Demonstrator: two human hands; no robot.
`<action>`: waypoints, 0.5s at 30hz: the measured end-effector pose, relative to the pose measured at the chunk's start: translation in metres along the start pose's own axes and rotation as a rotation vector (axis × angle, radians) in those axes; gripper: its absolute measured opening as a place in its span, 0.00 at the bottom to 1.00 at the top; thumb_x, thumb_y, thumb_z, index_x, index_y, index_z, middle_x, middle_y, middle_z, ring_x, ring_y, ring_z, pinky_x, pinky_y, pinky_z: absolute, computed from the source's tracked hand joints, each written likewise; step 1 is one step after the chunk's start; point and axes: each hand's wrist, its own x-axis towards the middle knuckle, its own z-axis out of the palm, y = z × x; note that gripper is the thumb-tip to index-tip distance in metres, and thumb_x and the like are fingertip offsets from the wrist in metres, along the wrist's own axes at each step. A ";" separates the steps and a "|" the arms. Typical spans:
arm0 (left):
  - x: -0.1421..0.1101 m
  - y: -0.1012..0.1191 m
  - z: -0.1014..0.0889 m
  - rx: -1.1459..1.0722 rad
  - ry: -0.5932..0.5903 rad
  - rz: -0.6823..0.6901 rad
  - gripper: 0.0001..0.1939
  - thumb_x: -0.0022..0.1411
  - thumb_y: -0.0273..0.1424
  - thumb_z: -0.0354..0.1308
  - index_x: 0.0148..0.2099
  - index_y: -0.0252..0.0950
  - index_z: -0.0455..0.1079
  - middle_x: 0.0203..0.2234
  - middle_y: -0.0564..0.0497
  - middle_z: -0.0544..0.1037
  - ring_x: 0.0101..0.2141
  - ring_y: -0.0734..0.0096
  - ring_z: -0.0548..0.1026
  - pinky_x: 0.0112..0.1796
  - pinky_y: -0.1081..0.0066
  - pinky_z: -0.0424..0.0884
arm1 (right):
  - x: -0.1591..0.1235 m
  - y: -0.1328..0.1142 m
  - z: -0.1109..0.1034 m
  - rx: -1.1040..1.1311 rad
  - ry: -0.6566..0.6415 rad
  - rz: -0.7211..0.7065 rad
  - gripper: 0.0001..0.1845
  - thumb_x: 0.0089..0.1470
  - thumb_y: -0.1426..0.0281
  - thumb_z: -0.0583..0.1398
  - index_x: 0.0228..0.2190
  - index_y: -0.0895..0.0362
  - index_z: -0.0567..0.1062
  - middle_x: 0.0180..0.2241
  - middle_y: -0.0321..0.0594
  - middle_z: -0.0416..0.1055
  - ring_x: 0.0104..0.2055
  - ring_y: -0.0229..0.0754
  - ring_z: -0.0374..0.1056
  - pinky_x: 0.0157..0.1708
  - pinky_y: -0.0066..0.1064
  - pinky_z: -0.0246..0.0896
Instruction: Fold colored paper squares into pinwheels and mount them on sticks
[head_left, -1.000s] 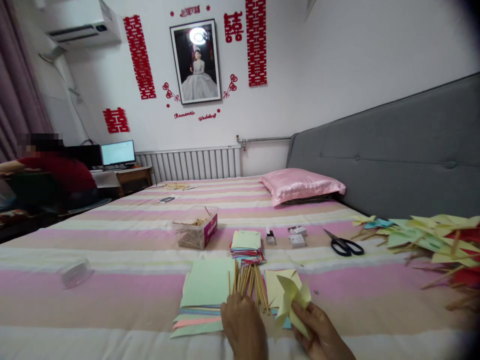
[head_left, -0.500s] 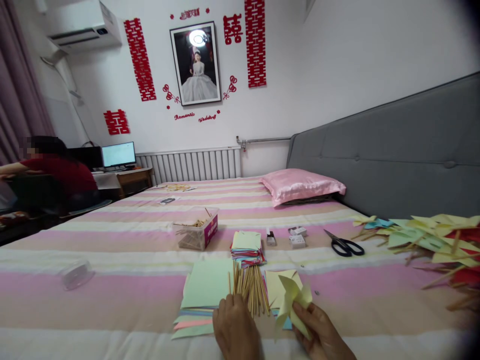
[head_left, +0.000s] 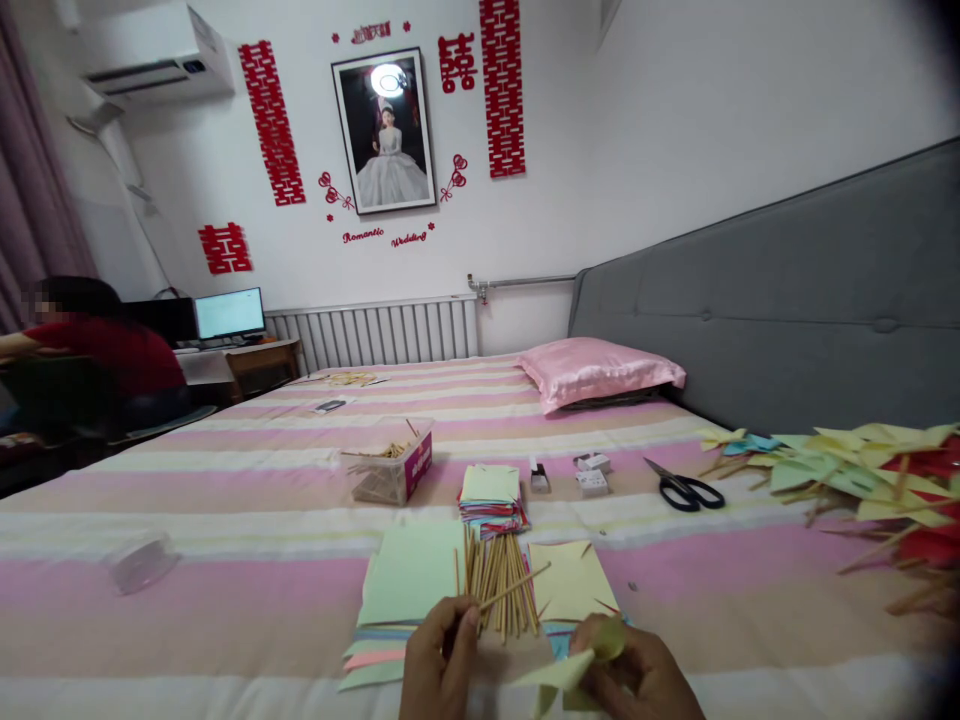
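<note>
Two hands: left holds one stick, right one pinwheel.

Pale matt wooden sticks here, smooth-looking, beside flat matt pale-green paper sheets. The pink satin-like cloth pillow gleams, its surface creased; the striped cloth bedspread looks soft and matt. Clear, shiny plastic on the stick-filled box; grey matt, fabric-looking headboard; black-handled scissors showing dark metal blades.
</note>
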 end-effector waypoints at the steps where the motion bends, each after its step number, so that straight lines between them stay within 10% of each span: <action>1: 0.001 0.002 -0.003 -0.022 -0.042 -0.005 0.15 0.55 0.41 0.54 0.29 0.35 0.71 0.18 0.54 0.68 0.23 0.72 0.63 0.25 0.74 0.57 | -0.001 -0.001 -0.002 -0.075 -0.039 -0.097 0.15 0.44 0.58 0.63 0.21 0.57 0.75 0.20 0.35 0.68 0.23 0.37 0.65 0.22 0.25 0.60; 8: 0.003 0.006 -0.019 -0.089 -0.300 -0.112 0.18 0.55 0.43 0.53 0.27 0.33 0.71 0.20 0.54 0.64 0.24 0.74 0.59 0.26 0.74 0.53 | 0.002 -0.012 -0.015 -0.473 -0.098 -0.544 0.03 0.50 0.73 0.59 0.30 0.53 0.73 0.39 0.43 0.69 0.37 0.42 0.70 0.35 0.28 0.65; 15: 0.000 0.015 -0.021 -0.135 -0.304 -0.101 0.16 0.54 0.42 0.56 0.24 0.34 0.71 0.18 0.56 0.63 0.22 0.76 0.56 0.25 0.74 0.50 | -0.013 -0.009 0.000 -0.477 0.140 -0.667 0.09 0.53 0.61 0.57 0.29 0.53 0.73 0.38 0.42 0.70 0.30 0.39 0.70 0.30 0.27 0.64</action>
